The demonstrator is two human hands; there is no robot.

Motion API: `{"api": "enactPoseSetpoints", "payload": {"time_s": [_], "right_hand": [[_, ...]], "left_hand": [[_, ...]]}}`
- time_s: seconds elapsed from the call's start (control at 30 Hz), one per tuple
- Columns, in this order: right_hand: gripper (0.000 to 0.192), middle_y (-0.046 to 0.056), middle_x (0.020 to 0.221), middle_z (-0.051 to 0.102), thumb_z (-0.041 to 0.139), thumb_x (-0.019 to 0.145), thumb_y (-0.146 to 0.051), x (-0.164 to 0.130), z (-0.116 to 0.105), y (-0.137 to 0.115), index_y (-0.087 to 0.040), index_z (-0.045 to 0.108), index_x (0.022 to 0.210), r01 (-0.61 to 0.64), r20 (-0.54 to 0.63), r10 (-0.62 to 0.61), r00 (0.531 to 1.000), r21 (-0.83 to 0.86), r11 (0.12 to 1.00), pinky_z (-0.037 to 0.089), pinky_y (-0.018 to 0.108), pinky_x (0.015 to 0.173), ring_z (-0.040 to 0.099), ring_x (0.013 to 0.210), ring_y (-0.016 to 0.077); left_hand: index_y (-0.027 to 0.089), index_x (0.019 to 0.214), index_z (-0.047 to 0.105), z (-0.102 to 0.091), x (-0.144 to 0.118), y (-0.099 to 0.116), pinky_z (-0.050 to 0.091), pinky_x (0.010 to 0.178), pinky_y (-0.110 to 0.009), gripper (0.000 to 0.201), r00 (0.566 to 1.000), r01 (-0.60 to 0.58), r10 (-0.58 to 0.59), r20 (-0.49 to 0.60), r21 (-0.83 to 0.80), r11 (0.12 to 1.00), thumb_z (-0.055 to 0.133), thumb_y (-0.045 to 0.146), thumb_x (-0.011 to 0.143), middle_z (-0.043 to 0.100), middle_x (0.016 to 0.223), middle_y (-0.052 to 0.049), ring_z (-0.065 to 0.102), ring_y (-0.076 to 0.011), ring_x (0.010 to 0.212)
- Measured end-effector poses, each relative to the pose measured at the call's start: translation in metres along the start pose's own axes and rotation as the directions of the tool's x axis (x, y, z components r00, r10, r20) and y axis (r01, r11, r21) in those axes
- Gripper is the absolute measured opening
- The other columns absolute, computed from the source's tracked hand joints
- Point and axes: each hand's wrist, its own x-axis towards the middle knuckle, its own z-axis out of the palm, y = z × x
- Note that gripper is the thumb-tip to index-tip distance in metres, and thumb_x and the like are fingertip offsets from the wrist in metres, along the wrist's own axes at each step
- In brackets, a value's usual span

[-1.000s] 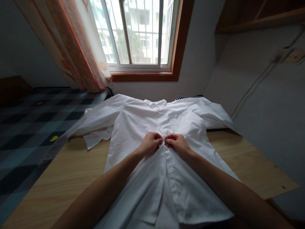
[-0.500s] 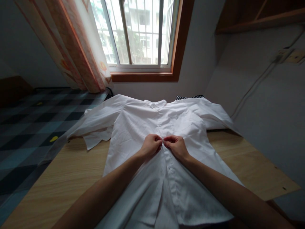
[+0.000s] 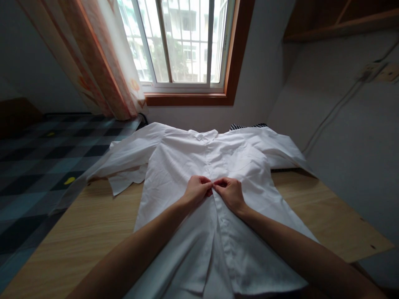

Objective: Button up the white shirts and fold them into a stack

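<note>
A white button-up shirt (image 3: 183,158) lies spread on a wooden table (image 3: 102,224), collar toward the window and sleeves out to both sides. My left hand (image 3: 199,189) pinches the shirt's front edge at mid-chest. Right beside it, my right hand (image 3: 228,191) pinches the same front placket, the fingertips of both hands meeting. Whatever button lies between the fingers is hidden. Above the hands the two front panels lie together; below them the panels part, and the hem hangs over the near table edge.
Left of the table is a bed with a checked cover (image 3: 62,153). Behind stand a barred window (image 3: 187,50) and a patterned curtain (image 3: 102,62). Black-and-white striped cloth (image 3: 247,126) shows past the right shoulder. A cable (image 3: 330,112) runs down the right wall.
Both hands stay at the same spot on the placket. The right hand's fingers have shifted slightly against the left fingertips; the shirt has barely moved.
</note>
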Motion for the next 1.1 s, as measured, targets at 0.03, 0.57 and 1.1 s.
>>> {"api": "enactPoseSetpoints", "payload": {"time_s": [0.03,0.57,1.1], "right_hand": [[0.011,0.004,0.072,0.073,0.067,0.07,-0.027,0.001,0.001,0.001,-0.019,0.073,0.074,-0.016,0.002,0.016,1.0,0.018,1.0,0.053,0.03,0.069,0.068,0.068,0.0196],[0.024,-0.01,0.038,0.041,0.07,0.06,-0.034,0.018,-0.009,-0.004,-0.017,0.057,0.07,-0.513,0.395,0.384,0.834,0.303,0.803,0.011,0.017,0.03,0.027,0.03,0.0035],[0.081,0.021,0.145,0.038,0.06,0.075,-0.064,0.124,-0.154,0.037,-0.016,0.043,0.137,-0.13,-0.166,-0.013,0.986,-0.818,0.56,0.031,0.052,0.103,0.036,0.131,0.0389]], "left_hand": [[0.013,0.061,0.062,0.001,0.0,-0.001,0.036,0.045,-0.019,0.011,1.0,-0.023,0.024,-0.013,0.027,0.999,0.067,0.02,0.068,0.055,0.048,0.0,0.051,-0.0092,0.045],[0.017,0.068,0.064,-0.014,0.006,0.016,0.037,0.06,-0.025,0.016,0.919,-0.375,0.346,0.191,0.698,0.61,0.052,0.015,0.078,0.064,0.064,-0.003,0.057,-0.0157,0.061],[0.01,0.126,0.053,-0.143,-0.004,0.098,0.033,0.098,-0.05,0.057,0.653,0.3,0.723,-0.226,0.954,0.028,0.055,0.05,0.085,0.05,0.133,-0.022,0.041,-0.0397,0.123]]}}
